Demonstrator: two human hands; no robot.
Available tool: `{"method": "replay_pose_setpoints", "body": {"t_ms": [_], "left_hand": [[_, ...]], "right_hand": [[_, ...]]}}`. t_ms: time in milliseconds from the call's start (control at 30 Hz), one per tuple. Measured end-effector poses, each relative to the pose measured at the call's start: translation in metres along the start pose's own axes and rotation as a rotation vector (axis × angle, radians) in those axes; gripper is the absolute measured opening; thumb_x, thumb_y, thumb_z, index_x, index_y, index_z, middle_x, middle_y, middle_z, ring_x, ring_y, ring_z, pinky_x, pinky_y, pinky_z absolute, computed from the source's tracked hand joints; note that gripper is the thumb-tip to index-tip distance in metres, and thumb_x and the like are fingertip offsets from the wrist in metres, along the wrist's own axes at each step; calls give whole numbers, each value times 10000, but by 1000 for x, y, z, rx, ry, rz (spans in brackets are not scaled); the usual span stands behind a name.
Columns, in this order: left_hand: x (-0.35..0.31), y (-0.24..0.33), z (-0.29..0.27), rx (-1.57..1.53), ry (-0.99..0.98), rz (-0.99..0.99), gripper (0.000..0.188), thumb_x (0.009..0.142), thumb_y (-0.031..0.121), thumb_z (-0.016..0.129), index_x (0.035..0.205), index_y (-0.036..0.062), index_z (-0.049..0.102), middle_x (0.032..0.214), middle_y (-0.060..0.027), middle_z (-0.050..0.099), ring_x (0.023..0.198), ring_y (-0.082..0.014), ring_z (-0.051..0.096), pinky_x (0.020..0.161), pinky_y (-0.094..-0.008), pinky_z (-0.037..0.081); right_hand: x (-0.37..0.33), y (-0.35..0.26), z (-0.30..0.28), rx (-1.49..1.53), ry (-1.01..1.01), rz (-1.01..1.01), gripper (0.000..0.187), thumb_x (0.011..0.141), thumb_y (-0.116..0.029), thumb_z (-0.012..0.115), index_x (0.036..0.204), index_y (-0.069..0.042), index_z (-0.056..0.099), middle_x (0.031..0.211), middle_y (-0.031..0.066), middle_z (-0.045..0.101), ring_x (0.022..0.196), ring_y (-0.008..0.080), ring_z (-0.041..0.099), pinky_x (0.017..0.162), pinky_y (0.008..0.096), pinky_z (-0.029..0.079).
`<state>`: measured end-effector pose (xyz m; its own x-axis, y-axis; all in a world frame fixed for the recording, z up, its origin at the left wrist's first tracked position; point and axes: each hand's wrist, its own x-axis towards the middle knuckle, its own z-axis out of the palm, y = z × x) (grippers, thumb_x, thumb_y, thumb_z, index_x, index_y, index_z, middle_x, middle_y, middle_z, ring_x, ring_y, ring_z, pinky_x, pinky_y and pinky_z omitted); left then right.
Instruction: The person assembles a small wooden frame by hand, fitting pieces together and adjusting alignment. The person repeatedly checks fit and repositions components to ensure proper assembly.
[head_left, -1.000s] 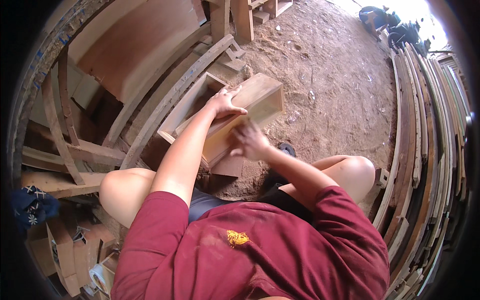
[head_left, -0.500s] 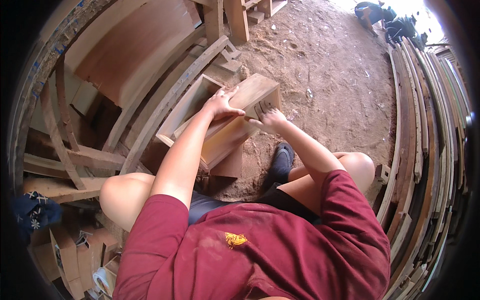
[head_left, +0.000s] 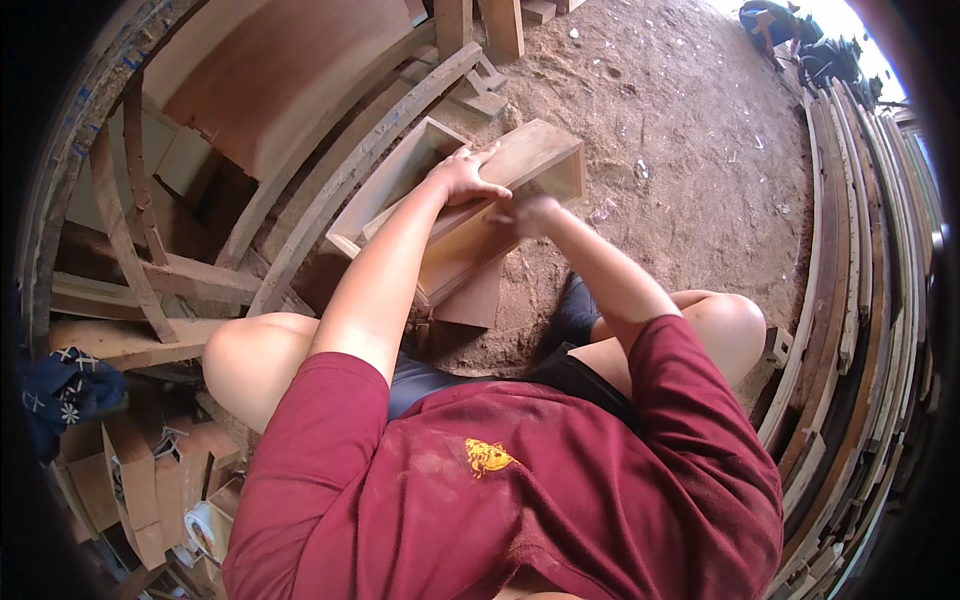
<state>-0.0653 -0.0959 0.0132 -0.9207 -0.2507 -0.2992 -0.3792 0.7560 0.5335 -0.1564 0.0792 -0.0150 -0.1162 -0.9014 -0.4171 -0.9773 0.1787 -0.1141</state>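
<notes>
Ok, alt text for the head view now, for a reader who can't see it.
A person's left hand rests on an open wooden box, the right hand, blurred, at its open side. A second open box lies left of it; long planks line the picture's right side.

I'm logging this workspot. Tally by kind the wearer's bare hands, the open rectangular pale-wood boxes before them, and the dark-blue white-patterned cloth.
Bare hands (left hand, right hand): 2
Open rectangular pale-wood boxes (right box, left box): 2
Dark-blue white-patterned cloth: 1
Total: 5
</notes>
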Motion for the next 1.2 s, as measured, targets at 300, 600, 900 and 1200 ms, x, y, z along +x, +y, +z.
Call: {"method": "replay_pose_setpoints", "body": {"t_ms": [300, 600, 900, 1200], "left_hand": [[-5, -9, 6, 54, 57, 29, 1270, 551, 736, 789, 1606, 254, 271, 1460, -302, 446, 1357, -418, 469, 1159, -450, 363], [8, -15, -1, -60, -19, 26, 1316, 509, 800, 769, 1598, 233, 292, 1574, -337, 290, 1455, -417, 358, 1202, -446, 304], [12, -36, 3, -128, 50, 103, 1196, 602, 693, 789, 1597, 237, 306, 1414, -313, 484, 1329, -405, 493, 1147, -427, 363], [5, -23, -12, -181, -36, 82, 1273, 588, 702, 782, 1585, 82, 289, 1615, -251, 286, 1504, -378, 273, 1237, -429, 233]], "right_hand": [[-25, -105, 61, 195, 197, -406, 992, 919, -808, 305, 1537, -35, 379, 1576, 186, 388, 1511, 343, 261, 1248, 525, 135], [-62, -15, 60, 19, 312, 98, 1044, 923, -766, 389, 1595, -1, 158, 1657, 213, 186, 1556, 334, 107, 1267, 486, 52], [-70, -23, 73, -235, 398, 72, 789, 935, -245, 523, 1611, -66, 159, 1680, 122, 194, 1565, 270, 126, 1267, 494, 77], [-75, -72, 77, -82, 285, 113, 718, 957, -143, 404, 1625, -113, 142, 1701, 82, 108, 1567, 329, -55, 1161, 739, -52]]}}
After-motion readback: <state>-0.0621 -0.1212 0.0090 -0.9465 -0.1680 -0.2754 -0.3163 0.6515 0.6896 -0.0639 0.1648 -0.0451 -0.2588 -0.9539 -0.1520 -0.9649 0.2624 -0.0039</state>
